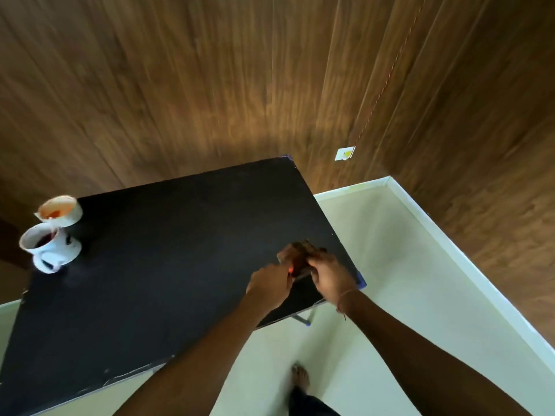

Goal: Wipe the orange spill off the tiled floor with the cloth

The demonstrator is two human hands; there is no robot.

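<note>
I am holding the cloth [300,258] over the table's [168,253] near right corner, my left hand [270,285] and right hand [330,276] both pinching its near edge, fingers closed on it. No orange spill is showing on the floor [375,265] in view, so I cannot tell whether wiping is done or not yet started. Two stained cups [55,232] are sitting at the table's far left.

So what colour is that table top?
Black, a matte table top with blue-edged corners, seen in the head view.
</note>
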